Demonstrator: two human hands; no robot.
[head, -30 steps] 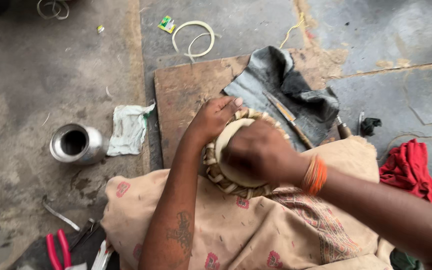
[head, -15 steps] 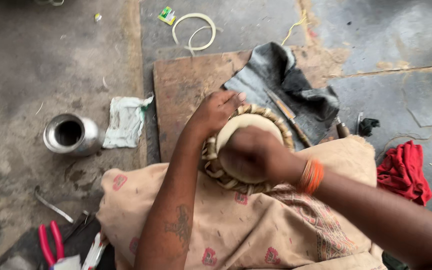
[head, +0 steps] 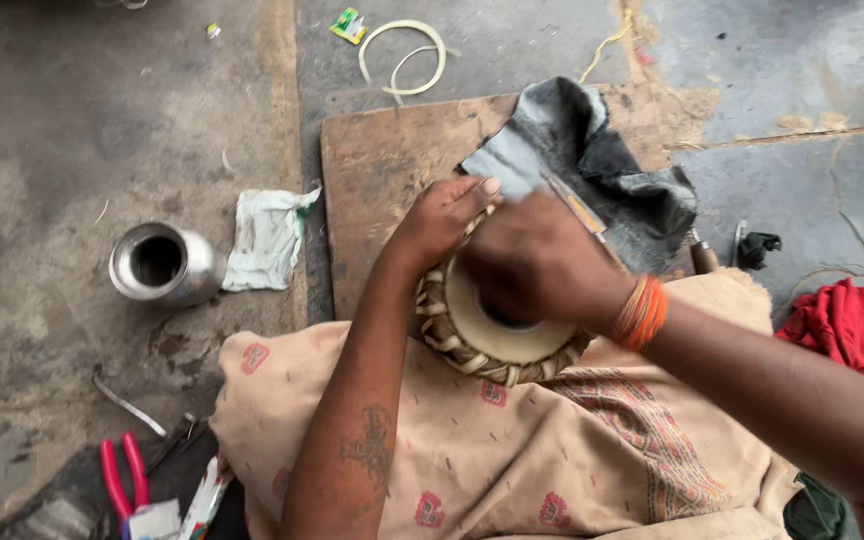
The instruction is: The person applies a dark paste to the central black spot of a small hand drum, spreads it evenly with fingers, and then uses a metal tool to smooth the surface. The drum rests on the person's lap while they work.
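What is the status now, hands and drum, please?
Left hand grips drum rim. Right hand presses on drumhead. Grey cloth lies just behind, on wooden board.

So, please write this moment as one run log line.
left hand: steadies drum rim | right hand: presses on drum head | drum: on lap cloth

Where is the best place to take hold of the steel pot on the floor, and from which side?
Probably grip the steel pot around its narrow neck, just under the flared rim, coming from above. It stands upright and open-mouthed on the floor, apart from the crumpled cloth, so the hands have free access all around.
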